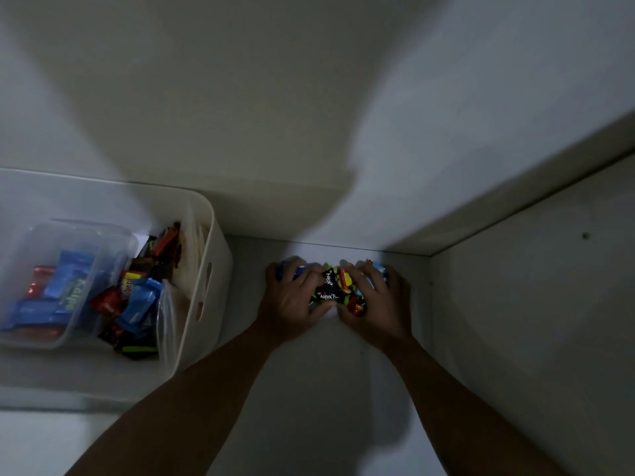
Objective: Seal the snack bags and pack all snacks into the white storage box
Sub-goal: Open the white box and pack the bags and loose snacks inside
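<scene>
At centre frame, the left hand point(292, 298) and right hand point(376, 304) together grasp a pile of wrapped snacks point(335, 286); at left, the white storage box point(209, 235) holds more.

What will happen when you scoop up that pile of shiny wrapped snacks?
The pile of small shiny wrapped snacks looks light, being little packets. They are loose and glossy, so some may slip out between the left hand and right hand.

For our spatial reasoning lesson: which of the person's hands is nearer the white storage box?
Left. The left hand holds the snack pile just right of the white storage box; the right hand grips the pile's far side, farther away.
</scene>
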Available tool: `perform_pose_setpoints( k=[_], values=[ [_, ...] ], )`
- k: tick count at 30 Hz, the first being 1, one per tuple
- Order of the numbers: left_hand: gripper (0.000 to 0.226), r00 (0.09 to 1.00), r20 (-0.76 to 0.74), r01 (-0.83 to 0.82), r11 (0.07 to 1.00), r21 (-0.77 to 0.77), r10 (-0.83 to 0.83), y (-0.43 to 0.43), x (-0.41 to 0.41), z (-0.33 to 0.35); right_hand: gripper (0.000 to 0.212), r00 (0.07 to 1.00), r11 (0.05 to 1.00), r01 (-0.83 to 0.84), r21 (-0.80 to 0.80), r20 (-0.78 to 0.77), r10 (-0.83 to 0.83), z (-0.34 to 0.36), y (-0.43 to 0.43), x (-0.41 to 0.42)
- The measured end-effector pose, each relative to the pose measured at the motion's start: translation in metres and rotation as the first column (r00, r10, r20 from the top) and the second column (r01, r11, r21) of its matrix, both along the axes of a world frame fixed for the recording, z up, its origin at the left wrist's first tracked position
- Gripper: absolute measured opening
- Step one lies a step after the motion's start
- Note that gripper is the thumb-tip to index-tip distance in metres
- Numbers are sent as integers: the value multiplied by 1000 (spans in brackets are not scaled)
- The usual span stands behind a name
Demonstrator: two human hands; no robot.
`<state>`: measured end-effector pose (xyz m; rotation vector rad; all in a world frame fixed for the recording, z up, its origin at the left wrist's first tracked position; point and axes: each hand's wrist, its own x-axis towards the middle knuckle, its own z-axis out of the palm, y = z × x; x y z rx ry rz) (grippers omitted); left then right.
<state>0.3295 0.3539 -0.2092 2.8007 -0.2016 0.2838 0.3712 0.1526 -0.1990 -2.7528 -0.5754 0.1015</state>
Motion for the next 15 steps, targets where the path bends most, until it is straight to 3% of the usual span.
perform_pose_setpoints(
  k=[3, 7, 10, 15],
  values=[
    [53, 1000, 9, 2, 999, 40, -2, -1, 0, 3, 68, 1000, 1000, 9, -28, 29, -9, -3, 0, 1],
    [42, 998, -20, -64, 998, 28, 65, -2, -2, 1, 64, 998, 995, -56, -77, 39, 59, -1, -5, 7],
    [39, 993, -8, -119, 993, -10, 119, -1, -4, -2, 62, 995, 996, -86, -15, 44, 86, -1, -7, 13],
    [41, 985, -11, -172, 983, -60, 172, 0, -2, -2, 54, 989, 983, 106, 149, 87, -119, -2, 2, 17]
  ],
)
